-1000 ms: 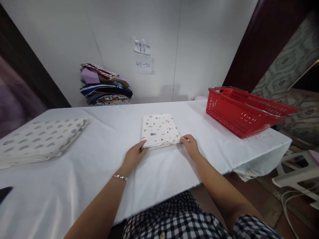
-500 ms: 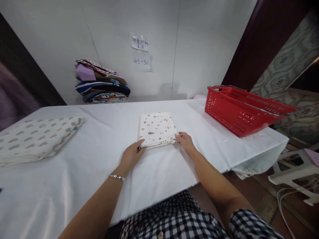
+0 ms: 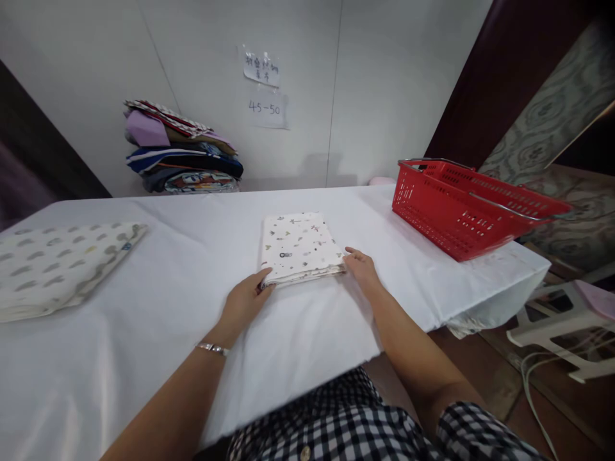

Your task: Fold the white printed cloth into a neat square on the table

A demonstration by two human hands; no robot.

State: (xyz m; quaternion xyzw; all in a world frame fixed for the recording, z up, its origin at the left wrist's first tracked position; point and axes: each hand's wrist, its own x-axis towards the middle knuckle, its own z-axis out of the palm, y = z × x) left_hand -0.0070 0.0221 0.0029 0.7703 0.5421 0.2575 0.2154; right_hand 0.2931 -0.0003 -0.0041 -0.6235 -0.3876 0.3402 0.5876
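Small folded white cloth w/ tiny printed motifs [image 3: 298,248] lies mid-desk, left of red plastic basket [image 3: 461,208]. Left hand [image 3: 243,302] & right hand [image 3: 363,271] pinch its near corners, fingers loosely curled. Likely light, soft, floppy; best gripped at folded edges.

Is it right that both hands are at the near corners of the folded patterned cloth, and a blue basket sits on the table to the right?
Not quite. The head view shows the basket is red, not blue. The rest holds: left hand and right hand are at the near corners of the folded cloth on the table.
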